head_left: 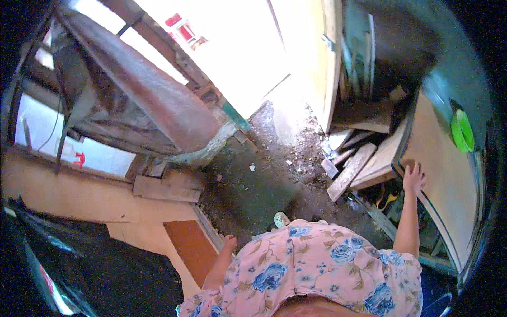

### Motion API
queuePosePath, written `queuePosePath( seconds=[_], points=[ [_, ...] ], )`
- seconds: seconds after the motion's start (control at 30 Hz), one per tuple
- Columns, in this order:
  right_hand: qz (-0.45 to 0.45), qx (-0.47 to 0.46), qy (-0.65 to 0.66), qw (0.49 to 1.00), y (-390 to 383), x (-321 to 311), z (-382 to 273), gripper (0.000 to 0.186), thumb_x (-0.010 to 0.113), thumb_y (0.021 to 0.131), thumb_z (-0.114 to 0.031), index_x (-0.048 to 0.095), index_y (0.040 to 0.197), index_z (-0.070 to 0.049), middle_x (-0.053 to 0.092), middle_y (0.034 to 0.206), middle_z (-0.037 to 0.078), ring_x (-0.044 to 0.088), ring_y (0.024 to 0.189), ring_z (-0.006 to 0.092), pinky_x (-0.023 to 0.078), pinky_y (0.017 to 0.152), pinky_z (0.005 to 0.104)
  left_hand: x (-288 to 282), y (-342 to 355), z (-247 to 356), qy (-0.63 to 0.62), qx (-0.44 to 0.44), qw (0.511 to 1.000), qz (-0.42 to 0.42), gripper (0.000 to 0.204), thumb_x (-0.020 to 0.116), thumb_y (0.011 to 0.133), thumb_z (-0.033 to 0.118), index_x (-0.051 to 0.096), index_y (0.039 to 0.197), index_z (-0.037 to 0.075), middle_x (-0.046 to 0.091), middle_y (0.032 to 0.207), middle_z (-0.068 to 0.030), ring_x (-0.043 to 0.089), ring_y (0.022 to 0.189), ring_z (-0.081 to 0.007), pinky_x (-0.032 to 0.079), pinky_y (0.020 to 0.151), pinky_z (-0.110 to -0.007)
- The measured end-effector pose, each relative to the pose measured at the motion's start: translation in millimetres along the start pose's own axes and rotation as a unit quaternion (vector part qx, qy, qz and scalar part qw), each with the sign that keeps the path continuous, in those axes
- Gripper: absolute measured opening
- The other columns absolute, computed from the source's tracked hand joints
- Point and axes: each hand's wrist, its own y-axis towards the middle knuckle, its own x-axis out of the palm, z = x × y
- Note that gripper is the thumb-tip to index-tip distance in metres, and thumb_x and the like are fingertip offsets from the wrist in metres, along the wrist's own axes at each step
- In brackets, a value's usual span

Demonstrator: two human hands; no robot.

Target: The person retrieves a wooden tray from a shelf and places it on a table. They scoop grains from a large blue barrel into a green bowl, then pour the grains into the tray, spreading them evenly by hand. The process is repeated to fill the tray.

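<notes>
My right hand [414,178] reaches out at the right, its fingers apart on the near corner of a pale wooden worktop [446,195] with a dark edge. It rests there and grips nothing that I can see. Low beside my body hangs my left hand [230,243], next to a reddish-brown panel [193,251]. Its fingers are too small and turned away to make out, and no object shows in it.
Loose planks [353,171] lean at the worktop's end. A bright green round item [462,131] is on its far side. Dark sheeting [153,105] drapes at the left. The dirt floor [253,185] has scattered debris and leads to a bright doorway [253,58] beside a pale door [317,58].
</notes>
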Motion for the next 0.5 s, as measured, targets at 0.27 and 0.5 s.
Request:
queuePosePath(
  seconds=[0.27, 0.5],
  points=[
    [0.169, -0.399, 0.209, 0.877, -4, -11, -22, 0.047, 0.057, 0.076, -0.022, 0.045, 0.116, -0.001, 0.041, 0.124, 0.020, 0.035, 0.117, 0.0375, 0.028, 0.097, 0.0481, 17, -25, 153, 0.119, 0.164, 0.972, -0.117, 0.041, 0.056, 0.072, 0.019, 0.053, 0.108, -0.001, 0.061, 0.092, -0.0156, 0.059, 0.069, -0.0217, 0.048, 0.064, -0.032],
    [-0.284, -0.419, 0.223, 0.833, -112, 51, -42, 0.053, 0.053, 0.078, -0.022, 0.037, 0.126, -0.004, 0.042, 0.126, 0.018, 0.044, 0.114, 0.0305, 0.038, 0.094, 0.0373, 84, -1, 234, 0.058, 0.137, 0.965, -0.217, 0.041, 0.058, 0.074, 0.018, 0.051, 0.110, 0.000, 0.061, 0.094, -0.0116, 0.059, 0.075, -0.0181, 0.048, 0.065, -0.028]
  ],
)
